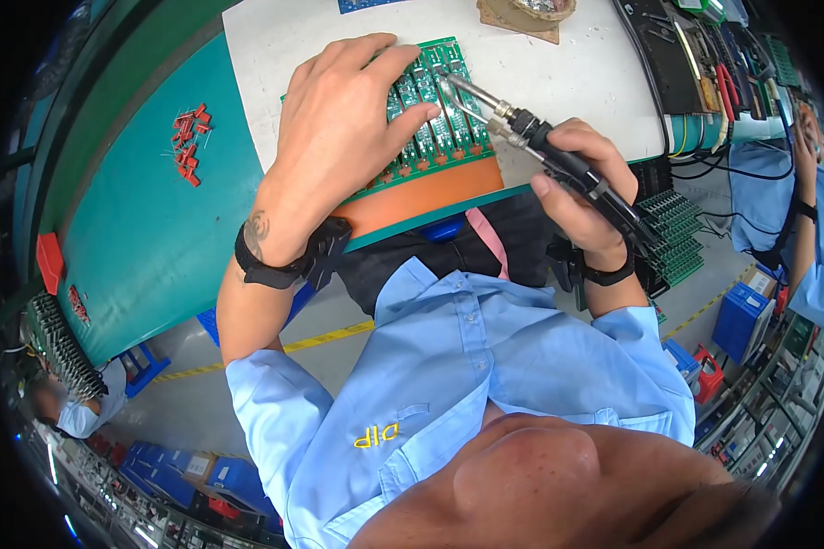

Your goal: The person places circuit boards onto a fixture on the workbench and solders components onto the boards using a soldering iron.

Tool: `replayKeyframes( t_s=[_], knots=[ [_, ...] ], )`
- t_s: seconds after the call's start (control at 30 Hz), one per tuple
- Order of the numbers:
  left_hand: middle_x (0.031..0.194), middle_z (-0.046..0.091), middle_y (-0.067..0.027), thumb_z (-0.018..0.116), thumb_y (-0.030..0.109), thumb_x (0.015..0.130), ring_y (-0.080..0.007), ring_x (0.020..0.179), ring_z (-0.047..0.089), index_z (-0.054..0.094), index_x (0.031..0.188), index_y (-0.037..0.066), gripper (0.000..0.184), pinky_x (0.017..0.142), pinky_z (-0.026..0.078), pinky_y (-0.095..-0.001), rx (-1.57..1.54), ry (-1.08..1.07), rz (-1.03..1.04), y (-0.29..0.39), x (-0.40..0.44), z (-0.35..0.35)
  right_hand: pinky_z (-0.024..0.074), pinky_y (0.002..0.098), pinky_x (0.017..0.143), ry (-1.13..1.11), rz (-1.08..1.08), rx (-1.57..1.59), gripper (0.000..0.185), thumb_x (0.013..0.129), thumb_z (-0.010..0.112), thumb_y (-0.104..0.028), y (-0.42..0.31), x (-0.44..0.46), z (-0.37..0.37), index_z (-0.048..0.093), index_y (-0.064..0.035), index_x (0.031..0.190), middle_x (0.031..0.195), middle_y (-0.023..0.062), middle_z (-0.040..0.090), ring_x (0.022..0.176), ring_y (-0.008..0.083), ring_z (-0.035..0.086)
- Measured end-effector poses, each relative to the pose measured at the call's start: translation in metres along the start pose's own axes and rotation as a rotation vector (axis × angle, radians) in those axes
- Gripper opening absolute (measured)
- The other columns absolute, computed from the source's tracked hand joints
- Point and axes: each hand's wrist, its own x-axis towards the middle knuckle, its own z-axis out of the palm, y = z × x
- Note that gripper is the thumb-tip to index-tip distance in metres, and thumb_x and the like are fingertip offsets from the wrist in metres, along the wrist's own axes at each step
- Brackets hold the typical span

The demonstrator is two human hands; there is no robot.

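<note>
My left hand [334, 119] lies over the left part of a panel of green circuit boards [444, 133], fingers spread and thumb apart, hiding some of the boards. An orange strip [421, 197] shows along the panel's near edge. My right hand [590, 178] is closed around the black handle of a soldering iron [572, 165], which has a thin curved metal tube beside its tip. That tip points left over the upper right part of the panel; whether it touches a board I cannot tell.
Red components with thin leads [188, 146] lie on the green mat [142, 220] at left. A round tin [529, 13] stands at the back of the white sheet [577, 87]. Tools and cables crowd the right. Stacked green boards [673, 238] stand below. Other people are at both sides.
</note>
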Motion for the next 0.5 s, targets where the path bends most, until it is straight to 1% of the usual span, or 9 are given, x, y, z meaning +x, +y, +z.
replayKeyframes(
  t_s=[0.03, 0.17, 0.3, 0.5],
  knots=[
    [0.127, 0.071, -0.0149, 0.086, 0.027, 0.081, -0.0354, 0.118, 0.065, 0.073, 0.12, 0.003, 0.048, 0.102, 0.05, -0.0471, -0.023, -0.006, -0.013, 0.0002, -0.0001, -0.0028, 0.0525, 0.0333, 0.087, -0.054, -0.009, -0.012, 0.046, 0.084, 0.077, 0.005, -0.0007, 0.0005, 0.0012, 0.061, 0.0066, 0.126, 0.11, 0.0168, 0.068, 0.098, 0.0223, 0.065],
    [0.128, 0.071, -0.0156, 0.086, 0.028, 0.081, -0.0354, 0.119, 0.065, 0.073, 0.12, 0.003, 0.048, 0.103, 0.05, -0.0473, -0.061, -0.032, -0.035, -0.0014, -0.0027, -0.008, 0.0516, 0.0314, 0.084, -0.093, 0.049, -0.004, 0.044, 0.082, 0.077, 0.006, 0.0007, 0.0018, 0.0057, 0.062, 0.007, 0.123, 0.105, 0.0175, 0.068, 0.094, 0.0216, 0.066],
    [0.129, 0.07, -0.0163, 0.086, 0.027, 0.081, -0.0356, 0.12, 0.065, 0.073, 0.119, 0.002, 0.048, 0.102, 0.05, -0.0472, -0.044, -0.053, -0.046, -0.0025, -0.0049, -0.0082, 0.0513, 0.0303, 0.08, -0.073, 0.046, -0.011, 0.043, 0.082, 0.076, 0.007, 0.0044, 0.0048, 0.0107, 0.063, 0.0068, 0.123, 0.102, 0.0169, 0.068, 0.089, 0.0206, 0.066],
    [0.13, 0.07, -0.017, 0.087, 0.025, 0.079, -0.0359, 0.121, 0.065, 0.074, 0.118, 0.001, 0.047, 0.101, 0.052, -0.0471, -0.04, -0.046, -0.067, -0.0015, -0.0057, -0.0079, 0.0511, 0.0298, 0.079, -0.099, 0.068, -0.029, 0.041, 0.082, 0.076, 0.008, 0.0052, 0.0079, 0.0099, 0.064, 0.0065, 0.122, 0.102, 0.0164, 0.069, 0.089, 0.02, 0.066]
  ],
)
